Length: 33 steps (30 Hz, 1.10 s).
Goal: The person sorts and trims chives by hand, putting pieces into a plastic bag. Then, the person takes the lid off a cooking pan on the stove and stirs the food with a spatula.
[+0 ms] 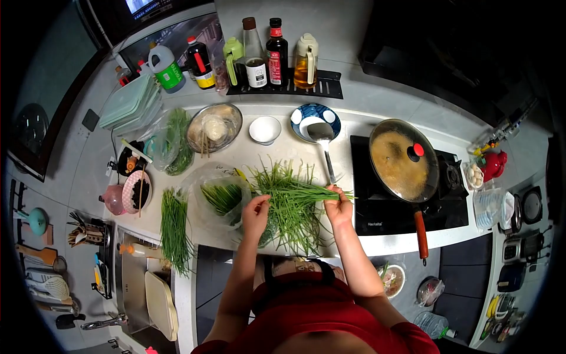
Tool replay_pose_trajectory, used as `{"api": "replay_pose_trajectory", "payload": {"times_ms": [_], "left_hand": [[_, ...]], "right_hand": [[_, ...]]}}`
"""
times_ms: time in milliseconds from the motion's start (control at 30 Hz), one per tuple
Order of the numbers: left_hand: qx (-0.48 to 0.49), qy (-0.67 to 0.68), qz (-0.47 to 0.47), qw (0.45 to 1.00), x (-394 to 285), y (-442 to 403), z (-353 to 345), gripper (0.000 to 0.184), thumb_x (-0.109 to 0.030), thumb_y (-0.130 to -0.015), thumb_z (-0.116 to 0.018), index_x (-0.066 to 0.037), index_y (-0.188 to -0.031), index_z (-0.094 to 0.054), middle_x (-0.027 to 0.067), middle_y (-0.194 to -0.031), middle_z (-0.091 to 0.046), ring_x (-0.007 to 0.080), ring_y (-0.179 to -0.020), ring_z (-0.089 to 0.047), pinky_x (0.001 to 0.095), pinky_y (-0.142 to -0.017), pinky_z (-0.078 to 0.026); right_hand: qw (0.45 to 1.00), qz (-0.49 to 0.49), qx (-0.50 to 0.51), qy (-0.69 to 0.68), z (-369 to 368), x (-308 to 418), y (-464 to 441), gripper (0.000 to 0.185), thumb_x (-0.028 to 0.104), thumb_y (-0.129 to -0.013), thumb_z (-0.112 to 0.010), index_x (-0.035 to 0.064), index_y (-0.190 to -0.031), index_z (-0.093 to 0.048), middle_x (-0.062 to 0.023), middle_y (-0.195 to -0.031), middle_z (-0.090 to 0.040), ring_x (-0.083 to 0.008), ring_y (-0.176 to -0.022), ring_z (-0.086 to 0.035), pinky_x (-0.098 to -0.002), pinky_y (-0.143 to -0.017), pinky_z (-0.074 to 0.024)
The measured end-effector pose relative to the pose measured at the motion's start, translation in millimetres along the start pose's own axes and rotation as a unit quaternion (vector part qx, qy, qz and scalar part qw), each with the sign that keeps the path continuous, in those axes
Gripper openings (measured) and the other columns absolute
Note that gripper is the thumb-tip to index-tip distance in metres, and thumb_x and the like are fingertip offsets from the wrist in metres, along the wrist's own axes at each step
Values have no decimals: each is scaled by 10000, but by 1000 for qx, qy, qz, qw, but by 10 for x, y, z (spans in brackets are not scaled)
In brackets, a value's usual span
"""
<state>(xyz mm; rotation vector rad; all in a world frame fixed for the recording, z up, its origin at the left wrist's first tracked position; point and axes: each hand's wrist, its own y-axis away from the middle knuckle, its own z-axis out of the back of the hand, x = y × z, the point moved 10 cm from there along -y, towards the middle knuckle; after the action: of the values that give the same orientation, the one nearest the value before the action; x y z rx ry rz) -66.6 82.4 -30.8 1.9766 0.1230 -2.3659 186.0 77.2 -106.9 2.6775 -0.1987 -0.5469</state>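
Observation:
A loose heap of green chives (289, 221) lies on the white counter in front of me. My right hand (339, 206) is closed around the end of a small bunch of chives (306, 193), whose stems stretch leftward over the heap. At the heap's left edge, my left hand (255, 216) has its fingers pinched together; what they hold, if anything, is too small to make out. Behind that hand, a clear plastic bag (200, 203) contains more cut greens (223, 197). A neat bundle of chives (174, 227) rests farther left, its ends over the counter edge.
A lidded pan (401, 159) sits on the black stove (383, 218) to the right, handle toward me. Behind the heap are a spatula (324, 141) on a blue bowl (300, 111), a white bowl (265, 130) and a metal basin (206, 144). The sink (135, 283) is at left.

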Motion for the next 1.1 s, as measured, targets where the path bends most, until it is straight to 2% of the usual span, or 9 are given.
{"api": "replay_pose_trajectory", "payload": {"times_ms": [67,200,433,567,733,867,933,1000,1100], "left_hand": [[76,104,87,988,60,35,-104,214,-106,-854,-521,-53,-1043,-605,34,-763,-617,48,-491,-420,207,-437,-331],[86,206,152,963,-62,70,-181,262,-143,-872,-521,-28,-1102,-569,4,-724,-538,35,-485,-360,210,-424,-299],[63,298,119,945,-53,-65,-116,246,-149,-876,-521,-19,-1077,-578,-24,-724,-459,42,-512,-332,212,-455,-308],[57,348,118,928,-97,-85,-107,233,-112,-864,-524,-11,-1066,-581,-9,-745,-526,47,-514,-359,211,-461,-325],[52,418,150,895,-245,-52,-123,208,-93,-856,-519,0,-1023,-599,29,-763,-602,90,-538,-441,228,-481,-376],[9,101,-10,995,-72,-229,55,205,-139,-850,-536,15,-959,-616,67,-782,-627,133,-582,-530,279,-505,-424],[-73,-63,-129,987,-76,-291,227,200,-156,-846,-543,11,-920,-624,94,-778,-637,166,-595,-566,307,-515,-442],[-100,-169,-186,963,-168,-301,261,176,-138,-848,-528,-1,-904,-624,120,-746,-626,219,-594,-571,332,-528,-452],[-127,-256,-216,934,-300,-340,227,153,-120,-843,-519,-18,-886,-624,142,-725,-607,288,-602,-563,359,-554,-463]], "right_hand": [[1000,11,-26,10,51,32,-16,179,47,-889,-338,-27,-788,-465,-91,-671,-490,-196,-640,-495,-386,-832,-437],[999,9,-37,14,43,-2,5,186,52,-891,-348,-18,-788,-486,-77,-647,-484,-183,-627,-497,-376,-825,-442],[999,8,-25,20,65,21,42,157,42,-882,-348,-48,-821,-461,-85,-659,-471,-182,-630,-489,-392,-808,-453],[999,11,-25,24,73,45,46,131,18,-867,-351,-63,-845,-452,-93,-672,-478,-184,-629,-486,-400,-805,-456],[996,34,-77,42,144,117,18,214,94,-908,-356,-39,-865,-519,-44,-631,-468,-146,-586,-467,-345,-782,-460],[999,-14,-20,43,90,29,26,122,18,-861,-371,-22,-787,-459,-52,-637,-438,-166,-588,-449,-318,-685,-463],[993,-17,-40,109,121,-33,65,151,38,-868,-398,23,-724,-441,-22,-599,-408,-138,-551,-409,-263,-617,-415],[988,-39,-42,141,62,-217,182,221,21,-851,-422,76,-645,-362,2,-562,-350,-118,-517,-358,-221,-547,-361],[987,-68,-45,136,108,-386,210,182,42,-867,-381,56,-687,-399,11,-554,-331,-105,-480,-317,-224,-510,-328]]}}
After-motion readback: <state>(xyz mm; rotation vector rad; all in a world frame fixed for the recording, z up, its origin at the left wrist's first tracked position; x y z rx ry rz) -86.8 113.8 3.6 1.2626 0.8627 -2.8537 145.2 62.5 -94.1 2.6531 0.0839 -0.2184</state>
